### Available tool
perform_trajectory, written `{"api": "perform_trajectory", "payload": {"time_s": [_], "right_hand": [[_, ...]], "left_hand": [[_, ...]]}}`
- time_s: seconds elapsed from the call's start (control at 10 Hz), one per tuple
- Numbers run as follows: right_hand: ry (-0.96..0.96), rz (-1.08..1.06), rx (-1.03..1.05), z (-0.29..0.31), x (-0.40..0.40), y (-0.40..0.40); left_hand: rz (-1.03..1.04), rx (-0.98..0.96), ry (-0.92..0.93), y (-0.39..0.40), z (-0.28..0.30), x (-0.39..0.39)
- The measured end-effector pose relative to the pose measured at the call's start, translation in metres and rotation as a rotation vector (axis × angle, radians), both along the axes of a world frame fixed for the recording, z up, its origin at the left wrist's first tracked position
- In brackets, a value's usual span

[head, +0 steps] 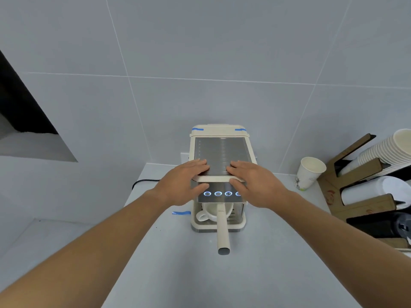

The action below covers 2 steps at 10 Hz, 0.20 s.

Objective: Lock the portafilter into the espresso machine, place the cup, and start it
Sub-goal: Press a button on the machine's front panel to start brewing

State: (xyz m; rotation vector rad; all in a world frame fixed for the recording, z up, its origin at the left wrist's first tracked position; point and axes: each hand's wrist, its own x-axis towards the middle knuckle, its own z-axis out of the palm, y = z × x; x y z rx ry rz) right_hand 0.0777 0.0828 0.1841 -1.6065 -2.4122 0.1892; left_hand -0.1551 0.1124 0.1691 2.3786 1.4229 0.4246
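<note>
2 bare forearms reach in from the bottom corners over the pale grey counter [255, 274]. nearest on it is the portafilter [223, 232], its cream handle sticking straight out toward the camera from under the machine's front, grey end cap closest; the head end is hidden under the front panel, so whether it is fully locked cannot be told. just behind the handle, the white cup [208, 213] sits on the drip tray inside the espresso machine [220, 152], its handle pointing left. a strip of blue tape [181, 212] lies on the counter just left of the machine's base.

above the cup, the metal front panel shows 4 ring buttons [218, 193] lit blue-white, the rightmost partly covered. the left hand [184, 183] lies flat and spread on the machine's front top edge, fingers on the metal top plate, thumb down beside the leftmost button. the right hand [255, 183] does the same on the right side, thumb over the panel at the rightmost button. neither hand is closed around anything; both press open-palmed.

to the right, a single paper cup [309, 173] stands upright near the wall, and beside it a cardboard holder [355, 196] carries stacked paper cups and lids. a black cable [144, 182] runs left of the machine. 2 more blue tape bits mark the machine's rear corners, against the grey tiled wall [200, 63].
</note>
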Motion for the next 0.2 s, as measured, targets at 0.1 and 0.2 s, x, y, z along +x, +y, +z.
{"api": "perform_trajectory", "payload": {"time_s": [0.1, 0.2], "right_hand": [[-0.093, 0.016, -0.075, 0.013, 0.002, 0.004], [-0.045, -0.072, -0.176, 0.03, 0.011, 0.012]], "left_hand": [[-0.031, -0.043, 0.076, -0.001, 0.015, 0.005], [-0.054, -0.1, 0.123, 0.001, 0.029, 0.012]]}}
